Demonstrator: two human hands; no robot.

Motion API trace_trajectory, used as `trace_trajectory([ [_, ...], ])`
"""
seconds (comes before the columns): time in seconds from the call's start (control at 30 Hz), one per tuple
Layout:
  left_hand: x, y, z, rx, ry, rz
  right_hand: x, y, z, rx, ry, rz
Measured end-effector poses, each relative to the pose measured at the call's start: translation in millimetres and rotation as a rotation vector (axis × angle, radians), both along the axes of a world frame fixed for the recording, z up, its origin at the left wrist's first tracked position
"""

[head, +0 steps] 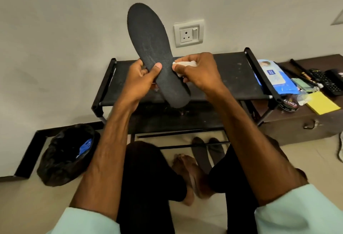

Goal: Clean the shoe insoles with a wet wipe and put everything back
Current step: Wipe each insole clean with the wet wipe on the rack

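A long black insole [150,44] stands nearly upright in front of me, toe end up against the wall. My left hand [143,79] grips it near the middle, thumb across its face. My right hand [196,72] holds a crumpled white wet wipe [185,64] against the insole's right edge. Two more dark insoles [201,156] lie on the floor under the rack, beside my bare feet. A blue wet wipe pack [276,77] lies to the right of the rack.
A black shoe rack [232,77] stands against the wall. A bin with a black liner [68,153] sits on the floor at left. A brown chest [306,122] at right carries a polish tin [289,104], yellow pad [323,103] and remote [324,82].
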State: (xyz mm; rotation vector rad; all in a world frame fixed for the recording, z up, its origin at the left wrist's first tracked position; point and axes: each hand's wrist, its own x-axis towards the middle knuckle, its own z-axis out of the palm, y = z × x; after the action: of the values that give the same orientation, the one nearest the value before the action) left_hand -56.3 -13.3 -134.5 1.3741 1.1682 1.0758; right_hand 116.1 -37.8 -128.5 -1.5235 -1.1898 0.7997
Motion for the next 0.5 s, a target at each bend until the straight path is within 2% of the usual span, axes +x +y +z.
trace_trajectory([
  [0.1, -35, -25, 20, -0.074, 0.082, -0.065, -24, -17, 6, -0.004, 0.127, 0.079],
  [0.23, -80, -67, 48, -0.154, 0.191, -0.115, -59, -47, 15, -0.026, 0.143, 0.179],
  [0.37, -123, -125, 67, -0.237, 0.343, -0.045, -86, -86, 16, -0.085, -0.014, 0.409],
  [0.5, -161, -161, 60, -0.406, 0.544, -0.092, -95, -112, 10, -0.227, -0.192, 0.67],
])
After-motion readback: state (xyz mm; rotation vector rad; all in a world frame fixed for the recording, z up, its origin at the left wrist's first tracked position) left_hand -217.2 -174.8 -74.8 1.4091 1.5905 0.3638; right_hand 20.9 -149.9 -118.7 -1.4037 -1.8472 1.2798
